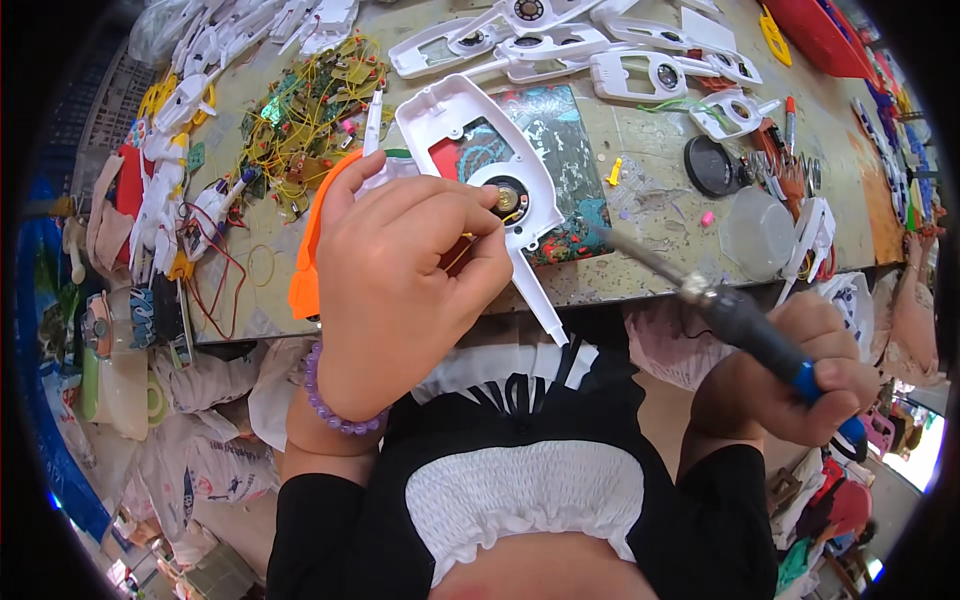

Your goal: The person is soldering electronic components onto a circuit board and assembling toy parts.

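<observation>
My right hand (820, 365) is wrapped round the black and blue handle of a soldering iron (740, 322). The iron's metal tip points left toward a white plastic toy housing (535, 165), apart from it. Set in that housing is a small round speaker (512, 200). Over the housing's left side is my left hand (410, 270), its fingers curled and pinched together beside the speaker. What the pinch holds is mostly hidden, though bits of yellow wire show near it. Under the left hand an orange curved part (318, 240) sticks out. A dark patterned board (580, 170) lies beneath the housing.
A tangle of small circuit boards with yellow wires (310, 120) lies at the left. Several more white housings (555, 50) lie along the far side. At the right are a black round lid (710, 165), a translucent cup (757, 232) and a small yellow piece (615, 171).
</observation>
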`<state>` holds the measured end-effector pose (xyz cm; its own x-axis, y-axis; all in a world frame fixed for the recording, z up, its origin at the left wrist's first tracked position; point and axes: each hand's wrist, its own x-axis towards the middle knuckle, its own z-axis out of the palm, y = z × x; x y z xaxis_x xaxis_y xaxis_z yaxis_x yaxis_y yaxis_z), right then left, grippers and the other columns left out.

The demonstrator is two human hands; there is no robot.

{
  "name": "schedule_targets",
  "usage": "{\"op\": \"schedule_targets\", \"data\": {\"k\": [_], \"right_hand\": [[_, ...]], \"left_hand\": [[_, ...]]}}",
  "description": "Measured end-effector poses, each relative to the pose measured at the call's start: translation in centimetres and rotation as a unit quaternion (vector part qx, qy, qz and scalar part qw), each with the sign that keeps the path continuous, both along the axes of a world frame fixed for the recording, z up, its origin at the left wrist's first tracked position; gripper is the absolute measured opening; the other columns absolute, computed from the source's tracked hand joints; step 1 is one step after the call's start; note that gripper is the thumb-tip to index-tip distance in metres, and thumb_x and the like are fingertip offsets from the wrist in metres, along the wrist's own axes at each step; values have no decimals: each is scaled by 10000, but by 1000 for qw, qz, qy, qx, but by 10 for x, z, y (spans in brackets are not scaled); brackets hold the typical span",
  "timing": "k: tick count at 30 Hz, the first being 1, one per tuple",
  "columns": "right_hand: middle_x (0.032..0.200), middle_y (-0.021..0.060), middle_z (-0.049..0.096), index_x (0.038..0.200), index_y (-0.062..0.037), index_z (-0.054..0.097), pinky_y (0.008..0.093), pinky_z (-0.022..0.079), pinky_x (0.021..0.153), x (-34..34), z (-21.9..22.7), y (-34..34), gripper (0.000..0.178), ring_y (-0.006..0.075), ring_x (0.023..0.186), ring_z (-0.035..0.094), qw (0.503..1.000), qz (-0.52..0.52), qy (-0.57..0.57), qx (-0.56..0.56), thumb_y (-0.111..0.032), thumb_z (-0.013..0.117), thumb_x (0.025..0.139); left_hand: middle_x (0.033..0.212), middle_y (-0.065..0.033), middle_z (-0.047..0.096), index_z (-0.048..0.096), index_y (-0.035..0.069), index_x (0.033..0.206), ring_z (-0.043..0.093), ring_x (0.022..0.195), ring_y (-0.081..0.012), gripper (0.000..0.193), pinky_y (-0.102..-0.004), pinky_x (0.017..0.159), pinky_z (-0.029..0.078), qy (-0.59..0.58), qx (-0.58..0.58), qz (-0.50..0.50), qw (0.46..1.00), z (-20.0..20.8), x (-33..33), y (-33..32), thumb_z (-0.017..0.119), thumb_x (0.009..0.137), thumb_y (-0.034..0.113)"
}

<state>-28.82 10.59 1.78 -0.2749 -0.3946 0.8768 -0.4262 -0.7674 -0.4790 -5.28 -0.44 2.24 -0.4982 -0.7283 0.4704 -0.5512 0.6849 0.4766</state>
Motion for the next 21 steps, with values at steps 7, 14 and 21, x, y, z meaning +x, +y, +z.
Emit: {"op": "schedule_targets", "data": {"k": [7,14,21], "right_hand": [[533,32,458,838,-3,486,270,248,346,23,1,-21,335,129,391,390,995,62,78,-2,-321,511,938],[531,28,455,835,-6,488,271,245,349,25,1,-24,334,129,387,390,993,70,93,14,-324,515,936],[560,36,415,861,-39,459,284,282,423,23,7,-22,303,128,441,359,986,71,137,66,-315,401,972]], "left_hand": [[789,-14,680,605,76,664,633,748,-182,71,-423,913,377,-3,-10,2,1000,-2,0,3,672,681,60],[777,-12,667,587,75,660,624,742,-191,87,-427,912,370,-1,-21,1,1000,-2,1,3,670,679,56],[822,-23,690,618,74,683,644,781,-181,70,-419,964,364,-19,9,3,1000,4,0,3,679,678,41]]}}
